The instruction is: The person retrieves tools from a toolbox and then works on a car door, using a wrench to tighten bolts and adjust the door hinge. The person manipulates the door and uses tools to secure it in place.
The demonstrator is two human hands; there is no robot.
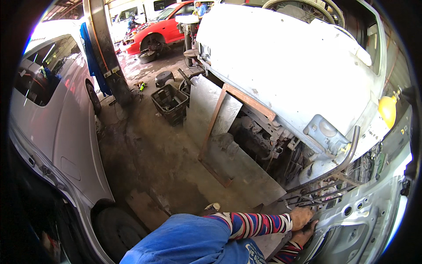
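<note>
Both of my arms wear red, blue and white striped sleeves and reach right toward the front of a stripped white car (281, 57). My left hand (302, 217) is curled, knuckles up, against the edge of a silver body panel (365, 215), just under several dark metal bars (316, 193). My right hand (306, 236) sits directly below it, pressed to the same panel edge. The fingers of both hands are hidden, so I cannot see whether they hold anything. A blue-clothed knee (189, 242) lies under my left forearm.
A silver car (57, 123) with its tyre (116, 229) stands close on the left. A rusty metal frame with sheet panels (220, 132) leans on the white car. A black crate (169, 102) sits on the dirty concrete floor. Beyond it are a steel post (103, 48) and a red car (160, 31).
</note>
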